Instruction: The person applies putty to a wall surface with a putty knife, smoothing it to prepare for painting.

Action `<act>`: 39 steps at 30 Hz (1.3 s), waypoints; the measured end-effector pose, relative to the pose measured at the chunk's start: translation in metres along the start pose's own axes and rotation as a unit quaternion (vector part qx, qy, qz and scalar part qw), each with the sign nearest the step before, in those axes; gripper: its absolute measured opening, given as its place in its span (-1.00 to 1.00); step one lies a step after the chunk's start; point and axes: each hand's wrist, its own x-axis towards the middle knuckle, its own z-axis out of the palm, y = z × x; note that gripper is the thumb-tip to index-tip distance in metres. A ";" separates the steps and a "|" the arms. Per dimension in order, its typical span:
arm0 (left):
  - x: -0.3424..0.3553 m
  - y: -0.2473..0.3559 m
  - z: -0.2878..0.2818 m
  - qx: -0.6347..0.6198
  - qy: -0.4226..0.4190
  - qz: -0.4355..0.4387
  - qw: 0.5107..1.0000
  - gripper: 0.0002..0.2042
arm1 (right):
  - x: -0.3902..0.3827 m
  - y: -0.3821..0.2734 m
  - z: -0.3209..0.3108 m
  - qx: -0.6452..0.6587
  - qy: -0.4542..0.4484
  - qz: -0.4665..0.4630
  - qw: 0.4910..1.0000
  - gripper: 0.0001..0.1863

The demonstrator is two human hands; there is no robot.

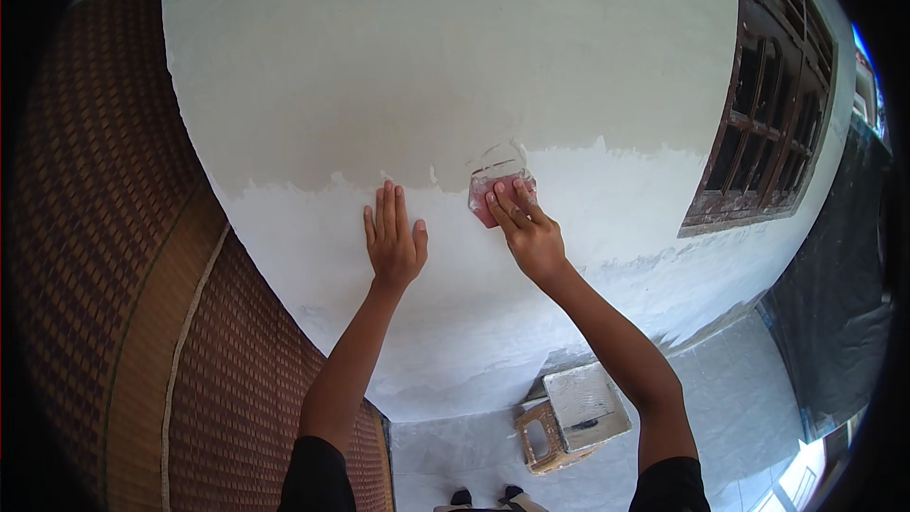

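Note:
A wall [427, 57] fills the middle of the head view, beige-grey in its upper part and white lower down, with a ragged border between. My left hand [394, 245] lies flat against the white part, fingers straight and pointing up, its tips at that border. Held in my right hand [534, 239] is a flat reddish putty spreader [485, 206], pressed to the wall with the fingertips on its face. Whitish smears cover its upper edge. The thumb of that hand is hidden.
Below stands a stained wooden stool [542, 444] bearing a pale, smeared tray [580, 398] with a dark tool inside. Woven matting [95, 199] lines the left. A brown wooden window [758, 123] is set at the right, with dark sheeting [829, 322] beyond it.

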 end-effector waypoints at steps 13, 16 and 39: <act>-0.001 0.000 0.001 0.055 0.009 0.022 0.998 -0.40 | -0.023 -0.023 -0.038 0.033 -0.002 0.011 0.999 -0.56; -0.001 0.000 0.001 0.059 0.007 0.021 0.998 -0.40 | -0.011 -0.029 -0.058 0.095 0.024 0.048 0.994 -0.62; -0.002 -0.001 0.005 0.076 0.028 0.022 0.996 -0.40 | 0.054 -0.002 -0.036 0.404 0.109 0.292 0.860 -0.83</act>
